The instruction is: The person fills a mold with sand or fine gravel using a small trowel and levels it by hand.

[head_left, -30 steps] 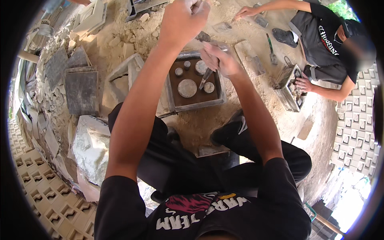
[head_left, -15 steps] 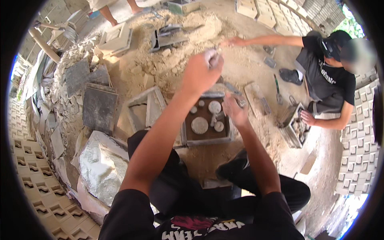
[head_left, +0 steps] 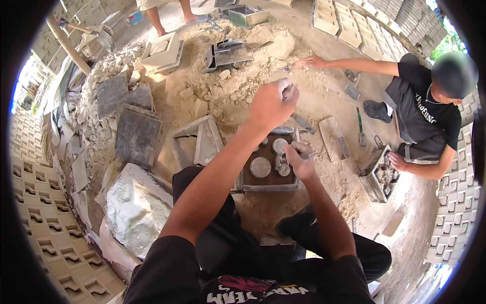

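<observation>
A square metal mould [head_left: 269, 186] with round grey inserts lies on the sandy ground in front of my knees. My left hand [head_left: 272, 104] is raised above it, closed round a small grey metal piece that sticks out by the thumb. My right hand [head_left: 299, 157] hovers over the mould's right side, dusty, its fingers pinched on a small grey bit. What exactly each hand holds is too small to name.
A seated person in a black shirt [head_left: 424, 114] reaches a hand [head_left: 310, 62] into the sand pile and holds a second mould [head_left: 379, 178]. Empty frames [head_left: 197, 142], flat slabs [head_left: 135, 136], a white sack [head_left: 132, 205] and stacked patterned blocks [head_left: 48, 248] surround me.
My left hand has come down and nearer to the mould. The view has tilted, showing more of the sand pile and the other person's outstretched arm.
</observation>
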Available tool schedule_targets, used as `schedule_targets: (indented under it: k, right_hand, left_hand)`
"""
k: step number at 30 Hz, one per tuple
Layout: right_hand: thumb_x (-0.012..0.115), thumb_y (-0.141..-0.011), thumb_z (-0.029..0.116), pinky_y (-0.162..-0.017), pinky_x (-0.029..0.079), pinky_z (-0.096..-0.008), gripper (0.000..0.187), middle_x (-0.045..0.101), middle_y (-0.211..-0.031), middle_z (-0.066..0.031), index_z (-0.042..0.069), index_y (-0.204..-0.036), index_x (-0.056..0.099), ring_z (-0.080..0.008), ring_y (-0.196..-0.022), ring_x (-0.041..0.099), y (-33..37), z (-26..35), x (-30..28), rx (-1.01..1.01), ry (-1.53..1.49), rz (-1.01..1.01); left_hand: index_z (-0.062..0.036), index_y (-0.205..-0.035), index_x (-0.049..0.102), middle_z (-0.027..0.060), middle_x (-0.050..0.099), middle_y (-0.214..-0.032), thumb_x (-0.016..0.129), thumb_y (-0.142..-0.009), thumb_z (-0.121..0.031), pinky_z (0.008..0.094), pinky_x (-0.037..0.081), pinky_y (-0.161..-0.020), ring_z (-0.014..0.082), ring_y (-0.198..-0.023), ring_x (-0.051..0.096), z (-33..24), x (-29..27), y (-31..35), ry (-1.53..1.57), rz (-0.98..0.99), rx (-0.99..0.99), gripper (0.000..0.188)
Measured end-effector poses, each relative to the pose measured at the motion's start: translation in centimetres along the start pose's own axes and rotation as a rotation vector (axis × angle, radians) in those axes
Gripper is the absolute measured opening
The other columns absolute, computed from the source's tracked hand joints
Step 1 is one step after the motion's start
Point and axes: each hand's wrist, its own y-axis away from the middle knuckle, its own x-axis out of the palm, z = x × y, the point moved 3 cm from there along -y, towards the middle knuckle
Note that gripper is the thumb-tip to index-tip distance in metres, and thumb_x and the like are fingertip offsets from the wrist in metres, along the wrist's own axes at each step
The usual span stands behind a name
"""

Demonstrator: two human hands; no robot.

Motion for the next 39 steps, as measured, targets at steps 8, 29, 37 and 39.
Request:
schedule_targets:
  k: [8, 29, 37, 39]
  right_hand:
    - [0.058, -0.099, 0.017, -0.046, 0.027, -0.0256, 0.045, 0.043, -0.056, 0.0059, 0.004, -0.057, 0.047, -0.003, -0.051, 0.035, 0.0, -1.1, 1.2, 0.092, 0.183, 0.028]
    - [0.06, -0.098, 0.017, -0.046, 0.03, -0.0237, 0.04, 0.041, -0.053, 0.0063, 0.003, -0.061, 0.052, -0.001, -0.053, 0.041, 1.7, 3.3, 2.2, 0.168, 0.065, -0.048]
    - [0.061, -0.098, 0.021, -0.047, 0.028, -0.0255, 0.045, 0.039, -0.054, 0.0058, 0.002, -0.06, 0.047, -0.0026, -0.054, 0.034, 1.9, 2.7, 1.8, 0.257, -0.002, -0.109]
    - [0.058, -0.099, 0.022, -0.048, 0.029, -0.0264, 0.044, 0.042, -0.055, 0.0052, 0.005, -0.06, 0.05, -0.0037, -0.052, 0.034, 2.7, 1.7, 1.5, 0.211, 0.112, -0.116]
  left_hand:
    - [0.0005, -0.07, 0.053, 0.0083, 0.05, -0.054, 0.062, -0.092, -0.025, 0.0323, 0.038, -0.05, 0.0133, -0.05, 0.041, -0.2, 0.2, -0.4, 0.083, -0.043, 0.011, 0.035]
    - [0.003, -0.074, 0.057, 0.0249, 0.057, -0.067, 0.063, -0.087, -0.024, 0.0438, 0.043, -0.058, 0.0396, -0.061, 0.056, -1.1, -1.2, -0.1, -0.124, -0.111, 0.016, 0.031]
    - [0.0018, -0.074, 0.059, 0.0252, 0.058, -0.068, 0.063, -0.087, -0.026, 0.0449, 0.044, -0.059, 0.0402, -0.063, 0.058, -0.5, -1.2, -0.4, -0.09, -0.078, 0.013, 0.031]
    - [0.0018, -0.074, 0.059, 0.0253, 0.058, -0.068, 0.063, -0.087, -0.026, 0.0448, 0.044, -0.059, 0.04, -0.063, 0.058, -0.7, -1.1, -0.5, -0.081, -0.102, 0.054, 0.03]
